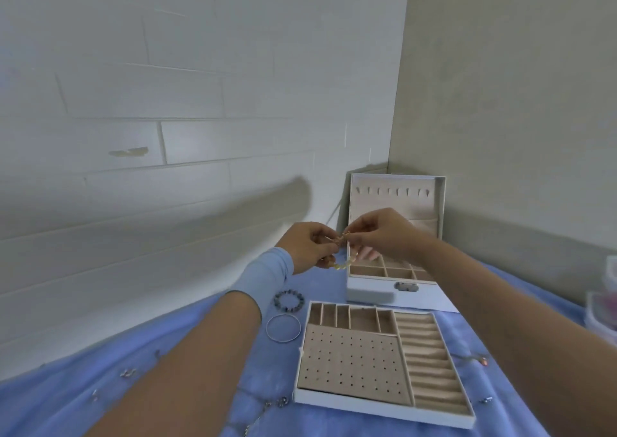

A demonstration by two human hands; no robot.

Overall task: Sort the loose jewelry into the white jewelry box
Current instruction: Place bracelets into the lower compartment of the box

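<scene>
Both hands are meeting in the air, the left hand (309, 246) and right hand (384, 236) each pinching a yellow beaded bracelet (344, 264). It is hanging just over the near-left corner of the open white jewelry box (367, 294). The removable tray (367, 405) is lying on the blue cloth (500, 319) nearer me.

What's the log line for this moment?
left hand, right hand: pinching gold bracelet; at open jewelry box; tray: on cloth; bangle: loose

The creased blue cloth (76, 403) looks soft and matt, the white jewelry box (367, 294) and its loose tray (350, 406) smooth outside with velvety beige lining, the thin bangle (267, 329) shiny metal, the dark bead bracelet (276, 301) glossy.
</scene>
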